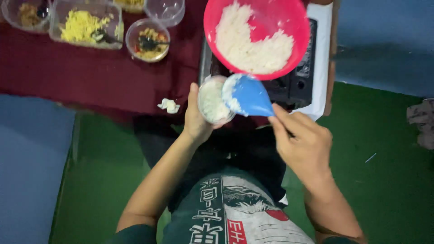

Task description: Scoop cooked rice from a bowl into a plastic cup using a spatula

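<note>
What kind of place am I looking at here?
Probably a small food stall or serving counter. A red bowl of white rice sits above a table with a maroon cloth, clear tubs of prepared fillings stand in a row, and the hands fill a small cup.

Left hand (pixel 195 118) holds a clear cup (pixel 214 100); right hand (pixel 302 141) tips a blue scoop (pixel 248 96) of rice.

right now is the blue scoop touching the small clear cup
Touching. The head view shows the rim of the blue scoop, held by the right hand, pressed against the small clear cup in the left hand, with no gap.
</note>
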